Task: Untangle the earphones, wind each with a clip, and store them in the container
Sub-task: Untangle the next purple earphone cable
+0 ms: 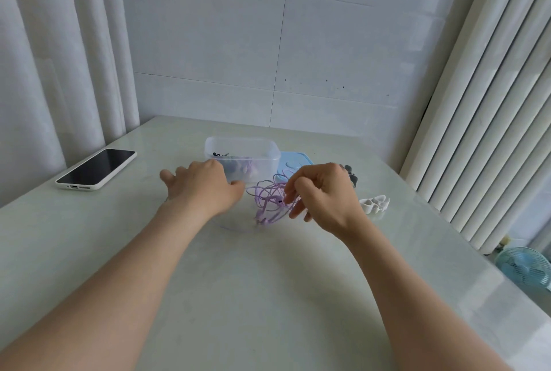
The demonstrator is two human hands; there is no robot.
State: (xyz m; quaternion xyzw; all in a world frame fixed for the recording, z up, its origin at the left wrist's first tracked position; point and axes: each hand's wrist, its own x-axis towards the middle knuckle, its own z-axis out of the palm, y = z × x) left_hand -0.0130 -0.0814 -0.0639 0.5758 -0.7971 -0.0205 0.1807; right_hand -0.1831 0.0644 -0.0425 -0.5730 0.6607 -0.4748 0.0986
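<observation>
A tangle of purple earphones hangs just above the table's middle, and my right hand pinches its cable from the right. My left hand is spread flat with relaxed fingers, left of the tangle and in front of the clear plastic container. The container holds something dark and something purple at its bottom. A light blue lid lies behind the tangle, right of the container. White clips lie to the right of my right hand. Dark clips show just behind that hand.
A phone in a white case lies face up at the table's left edge. White curtains hang at the left, and white vertical slats stand at the right. A small blue fan sits below the table's right edge.
</observation>
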